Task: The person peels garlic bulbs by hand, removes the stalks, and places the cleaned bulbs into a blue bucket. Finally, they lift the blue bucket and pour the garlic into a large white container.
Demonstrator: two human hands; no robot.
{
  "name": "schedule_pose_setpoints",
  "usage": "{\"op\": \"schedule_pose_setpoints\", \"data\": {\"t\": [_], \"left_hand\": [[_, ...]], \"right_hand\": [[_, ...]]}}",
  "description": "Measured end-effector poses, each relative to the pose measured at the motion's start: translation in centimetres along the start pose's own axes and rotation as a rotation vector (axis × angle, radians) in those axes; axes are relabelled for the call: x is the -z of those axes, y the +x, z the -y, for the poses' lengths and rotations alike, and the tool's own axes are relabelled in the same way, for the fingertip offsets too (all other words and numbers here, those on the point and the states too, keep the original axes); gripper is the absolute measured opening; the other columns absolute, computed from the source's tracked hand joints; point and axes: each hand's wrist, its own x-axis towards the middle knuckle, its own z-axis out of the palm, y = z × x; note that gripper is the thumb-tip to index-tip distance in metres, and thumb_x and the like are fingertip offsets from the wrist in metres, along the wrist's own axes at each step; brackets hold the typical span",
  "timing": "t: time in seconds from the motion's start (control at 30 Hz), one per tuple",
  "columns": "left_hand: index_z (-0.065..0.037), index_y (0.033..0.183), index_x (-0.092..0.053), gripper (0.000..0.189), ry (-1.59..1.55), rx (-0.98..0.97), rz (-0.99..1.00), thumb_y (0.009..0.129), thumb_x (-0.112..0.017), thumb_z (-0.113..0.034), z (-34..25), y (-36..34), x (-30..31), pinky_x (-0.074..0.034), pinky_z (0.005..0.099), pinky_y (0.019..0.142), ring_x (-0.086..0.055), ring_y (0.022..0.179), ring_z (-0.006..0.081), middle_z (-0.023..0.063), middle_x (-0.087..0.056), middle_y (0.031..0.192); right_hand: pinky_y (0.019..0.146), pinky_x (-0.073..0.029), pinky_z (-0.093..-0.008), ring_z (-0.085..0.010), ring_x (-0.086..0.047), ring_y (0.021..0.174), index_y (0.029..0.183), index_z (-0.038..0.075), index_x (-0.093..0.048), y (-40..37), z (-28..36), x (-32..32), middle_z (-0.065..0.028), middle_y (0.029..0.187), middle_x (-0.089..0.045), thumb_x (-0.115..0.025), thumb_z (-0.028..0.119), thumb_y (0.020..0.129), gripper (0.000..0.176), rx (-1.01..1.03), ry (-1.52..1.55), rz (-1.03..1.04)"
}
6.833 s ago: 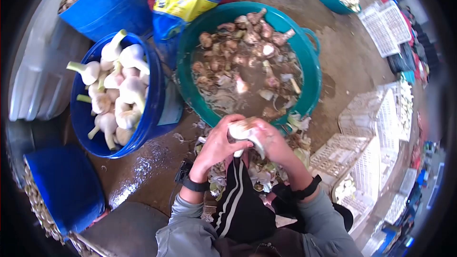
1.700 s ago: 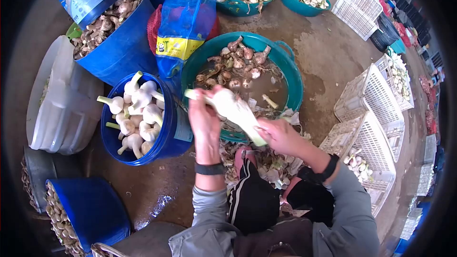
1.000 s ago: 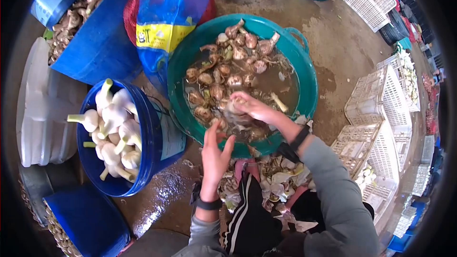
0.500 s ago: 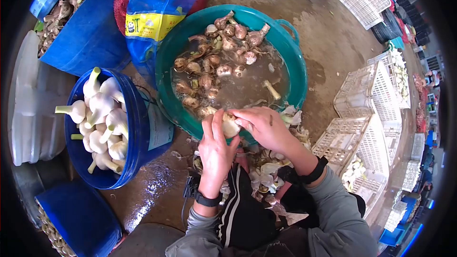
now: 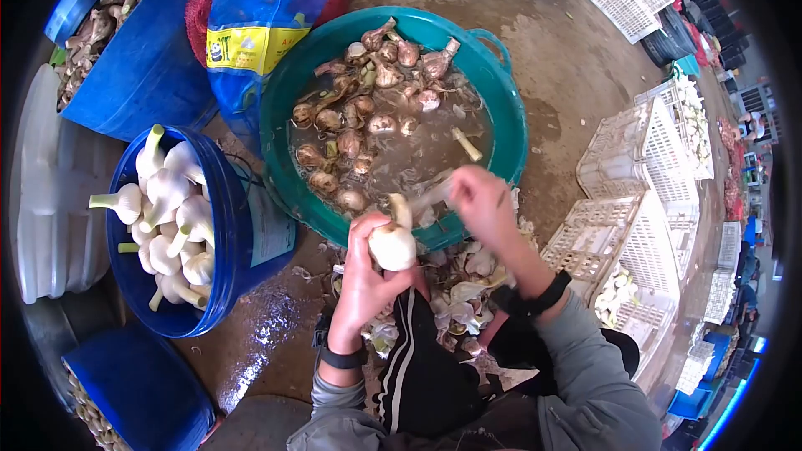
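My left hand (image 5: 368,271) is wrapped around a white, peeled-looking garlic bulb (image 5: 393,248), its stalk pointing up, at the near rim of a green tub (image 5: 269,129). To the right, my right hand (image 5: 483,205) is closed and slightly blurred by motion. A pale strip of garlic skin (image 5: 430,197), smeared by movement, trails from its fingers toward the bulb. In the tub, several brown, unpeeled garlic bulbs (image 5: 349,144) sit in murky water, with a loose stalk (image 5: 467,144) near its right side. Shed skins (image 5: 468,288) are heaped below the hands.
At left stands a blue bucket (image 5: 230,238) of clean white garlic. Blue barrels (image 5: 150,67) with unpeeled garlic and a blue mesh bag (image 5: 242,0) lie beyond it. White plastic crates (image 5: 614,146) line the right side, some containing garlic.
My right hand has pulled away from the bulb to the right, drawing a strip of skin. The bulb now shows whiter and upright in my left hand, slightly lower.
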Motion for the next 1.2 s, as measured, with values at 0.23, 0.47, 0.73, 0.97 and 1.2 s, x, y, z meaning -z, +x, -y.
{"op": "schedule_pose_setpoints", "data": {"t": [0.23, 0.47, 0.73, 0.97, 1.2], "left_hand": [[-0.014, 0.131, -0.028, 0.078, -0.521, 0.369, 0.201, 0.065, -0.059, 0.014, 1.8, -1.3, 0.8, -0.043, 0.0294, 0.089, -0.042, 0.113, 0.0181, 0.0061, -0.038, 0.121], [-0.011, 0.133, -0.042, 0.063, -0.206, 0.257, 0.215, 0.076, -0.068, 0.000, 1.1, -0.1, 1.9, -0.034, 0.0332, 0.101, -0.037, 0.122, 0.0238, 0.0117, -0.037, 0.126], [-0.008, 0.137, -0.038, 0.063, -0.472, 0.365, 0.243, 0.080, -0.064, 0.001, 1.2, 0.0, 1.7, -0.029, 0.0323, 0.104, -0.037, 0.123, 0.0215, 0.0101, -0.037, 0.131], [-0.011, 0.142, -0.030, 0.073, -0.445, 0.166, 0.466, 0.078, -0.060, 0.008, 2.0, 0.2, 2.8, -0.025, 0.0344, 0.108, -0.030, 0.132, 0.0221, 0.0111, -0.026, 0.146], [-0.005, 0.119, -0.049, 0.047, 0.118, -0.099, -0.087, 0.078, -0.072, -0.012, 2.7, -0.4, 0.1, -0.032, 0.0423, 0.106, -0.039, 0.127, 0.0298, 0.0150, -0.044, 0.131]], "right_hand": [[0.094, -0.037, -0.0502, -0.0269, -0.057, 0.098, 0.103, 0.010, -0.061, 0.6, 2.3, 1.1, -0.0060, 0.097, -0.062, -0.061, 0.018, 0.080, 0.024, 0.544, -0.096, 0.273], [0.091, -0.035, -0.0450, -0.0197, -0.054, 0.083, 0.083, 0.012, -0.061, 0.3, 2.4, -0.9, -0.0014, 0.077, -0.052, -0.064, 0.024, 0.078, 0.014, 0.602, -0.176, 0.646], [0.073, -0.040, -0.0344, -0.0169, -0.054, 0.071, 0.079, 0.010, -0.059, -1.6, 1.5, -1.1, -0.0017, 0.071, -0.053, -0.061, 0.016, 0.083, 0.008, 0.398, 0.012, 0.544], [0.070, -0.044, -0.0235, -0.0074, -0.054, 0.076, 0.091, 0.001, -0.060, -1.9, -0.6, -1.0, -0.0013, 0.083, -0.060, -0.053, 0.029, 0.095, 0.029, -0.625, 1.023, 0.904], [0.064, -0.043, -0.0259, -0.0080, -0.049, 0.069, 0.096, 0.001, -0.054, -3.2, 2.8, -3.8, 0.0001, 0.079, -0.054, -0.044, 0.028, 0.099, 0.028, -0.385, 0.877, 0.492]]}}
